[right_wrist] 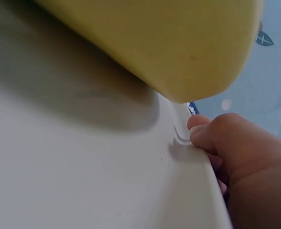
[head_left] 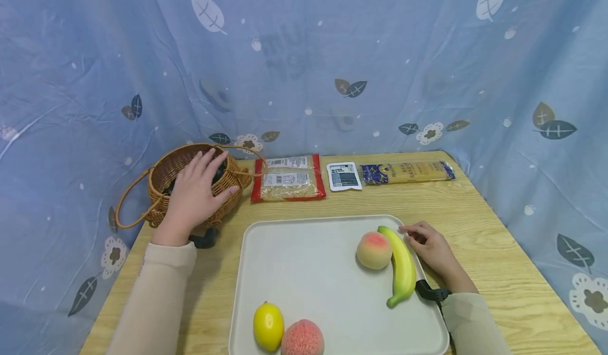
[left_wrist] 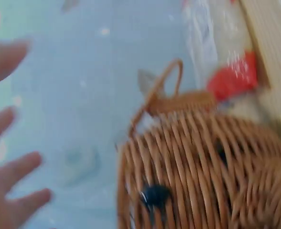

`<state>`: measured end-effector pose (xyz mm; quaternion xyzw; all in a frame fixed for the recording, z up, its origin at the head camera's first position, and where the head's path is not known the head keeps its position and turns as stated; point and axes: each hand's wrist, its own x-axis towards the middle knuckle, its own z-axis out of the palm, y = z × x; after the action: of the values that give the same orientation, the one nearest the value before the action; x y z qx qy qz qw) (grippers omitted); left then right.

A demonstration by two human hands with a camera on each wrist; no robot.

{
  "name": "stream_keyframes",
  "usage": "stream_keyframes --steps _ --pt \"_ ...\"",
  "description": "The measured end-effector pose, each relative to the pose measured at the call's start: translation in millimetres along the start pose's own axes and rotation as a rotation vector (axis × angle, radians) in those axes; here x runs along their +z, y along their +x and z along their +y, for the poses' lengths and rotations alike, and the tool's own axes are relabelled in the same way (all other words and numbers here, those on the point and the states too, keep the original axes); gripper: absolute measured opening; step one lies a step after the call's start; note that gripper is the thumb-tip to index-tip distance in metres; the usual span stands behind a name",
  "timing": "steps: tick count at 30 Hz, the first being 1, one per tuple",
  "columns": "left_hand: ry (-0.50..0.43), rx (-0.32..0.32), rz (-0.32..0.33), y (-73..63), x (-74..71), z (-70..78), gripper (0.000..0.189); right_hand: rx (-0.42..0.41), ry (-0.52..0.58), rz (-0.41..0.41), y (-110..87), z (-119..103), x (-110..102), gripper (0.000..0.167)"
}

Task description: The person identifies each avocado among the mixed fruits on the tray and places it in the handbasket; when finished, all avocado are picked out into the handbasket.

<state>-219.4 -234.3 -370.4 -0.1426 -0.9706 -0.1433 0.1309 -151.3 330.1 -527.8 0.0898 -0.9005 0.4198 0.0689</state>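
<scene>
My left hand [head_left: 192, 197] is over the mouth of a brown wicker basket [head_left: 233, 199], fingers spread, with nothing visible in its grasp. Dark things [head_left: 220, 171] inside the basket are partly hidden by that hand. The left wrist view is blurred; fingers [left_wrist: 23, 164] stand apart from the woven side. At the right rim of a white tray [head_left: 323, 291], my right hand [head_left: 434, 252] holds the edge with thumb and curled fingers. Beside it on the tray lie a banana [head_left: 402, 265] and a peach [head_left: 374, 250].
A lemon [head_left: 268, 326] and a pinker peach [head_left: 303, 339] sit at the tray's near left. Along the back of the table lie a red-edged bag of grain [head_left: 288, 178], a small white packet [head_left: 344, 176] and a pack of noodles [head_left: 408, 172]. A blue patterned curtain [head_left: 304, 54] hangs behind.
</scene>
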Motion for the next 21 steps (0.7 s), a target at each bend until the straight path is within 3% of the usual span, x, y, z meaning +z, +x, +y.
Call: stream_keyframes --steps 4,7,10,17,21 --pt "0.022 0.048 -0.147 -10.6 10.7 18.2 0.094 0.033 -0.012 -0.043 4.6 -1.3 -4.6 0.029" --pt "0.029 0.038 -0.194 -20.5 18.9 28.4 0.096 0.074 -0.044 -0.112 6.4 -10.5 -11.3 0.043" --pt "0.048 0.014 -0.2 -27.2 25.5 34.9 0.096 0.085 -0.138 -0.164 6.5 -32.3 -22.7 0.058" --pt "0.049 0.012 -0.158 -29.9 30.3 43.4 0.095 -0.149 -0.469 -0.113 7.4 -93.7 -37.8 0.071" --pt "0.047 0.002 -0.158 -37.1 32.8 43.0 0.096 -0.177 -0.526 -0.111 6.4 -115.0 -30.2 0.085"
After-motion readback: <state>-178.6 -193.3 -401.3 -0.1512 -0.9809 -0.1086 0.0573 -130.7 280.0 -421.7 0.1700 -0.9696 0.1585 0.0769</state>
